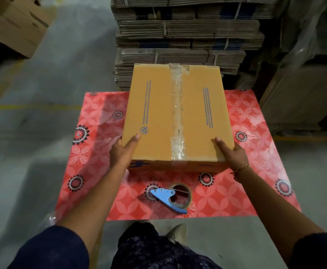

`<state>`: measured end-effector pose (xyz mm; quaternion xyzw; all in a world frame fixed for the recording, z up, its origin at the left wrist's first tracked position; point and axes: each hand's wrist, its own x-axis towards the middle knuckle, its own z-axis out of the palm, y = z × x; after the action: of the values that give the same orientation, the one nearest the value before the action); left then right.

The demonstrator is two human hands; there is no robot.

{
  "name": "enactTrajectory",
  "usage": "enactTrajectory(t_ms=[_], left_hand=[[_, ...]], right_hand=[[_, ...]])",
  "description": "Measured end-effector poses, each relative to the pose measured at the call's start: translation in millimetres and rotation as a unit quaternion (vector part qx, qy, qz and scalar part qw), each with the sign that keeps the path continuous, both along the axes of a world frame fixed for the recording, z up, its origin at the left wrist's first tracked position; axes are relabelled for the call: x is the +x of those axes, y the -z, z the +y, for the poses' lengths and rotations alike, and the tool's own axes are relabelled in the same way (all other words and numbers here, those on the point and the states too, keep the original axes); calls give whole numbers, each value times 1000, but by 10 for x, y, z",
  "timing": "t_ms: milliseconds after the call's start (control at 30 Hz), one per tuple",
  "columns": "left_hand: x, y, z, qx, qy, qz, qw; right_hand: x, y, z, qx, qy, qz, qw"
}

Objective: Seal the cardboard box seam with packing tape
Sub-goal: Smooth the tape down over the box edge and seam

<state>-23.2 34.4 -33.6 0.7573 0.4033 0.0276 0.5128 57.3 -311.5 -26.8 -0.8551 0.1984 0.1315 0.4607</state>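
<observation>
Grey concrete floor (32, 94) all around, and on it lies a red floral-patterned mat (93, 152) carrying the action. Sitting on the mat's far half is the closed brown cardboard box (155, 113) with blue print, and a strip of clear packing tape (177, 113) runs from its far edge down the middle seam and over the near edge. Both hands are on it: the left hand (123, 150) is pressed flat to the near left corner, fingers spread over the top edge, while the right hand (229, 150) does the same at the near right corner, a thin gold bracelet (240, 169) at its wrist. Each grip is open, palms against cardboard, nothing clasped. Near the person, apart from the box, rests a roll of packing tape in a blue handled dispenser (171, 196). Beyond, strapped bundles of flattened grey cardboard (178, 35) stack high.
</observation>
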Motion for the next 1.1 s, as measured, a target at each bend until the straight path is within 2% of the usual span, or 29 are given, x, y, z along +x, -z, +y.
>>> enactTrajectory(t_ms=[200, 500, 600, 933, 1100], left_hand=[[-78, -31, 214, -2, 19, -16, 1000], [-342, -222, 1427, 59, -14, -13, 998], [-390, -182, 1655, 45, -20, 1, 999], [-411, -21, 1719, 71, 2, 24, 997], [-414, -8, 1672, 85, -3, 16, 996]], right_hand=[[-16, -65, 149, 46, 0, -10, 999], [-49, -138, 1351, 47, -59, -28, 997], [-49, -125, 1619, 41, -72, -15, 996], [-95, -69, 1659, -23, -108, 13, 994], [-112, -136, 1643, -14, -118, 14, 993]])
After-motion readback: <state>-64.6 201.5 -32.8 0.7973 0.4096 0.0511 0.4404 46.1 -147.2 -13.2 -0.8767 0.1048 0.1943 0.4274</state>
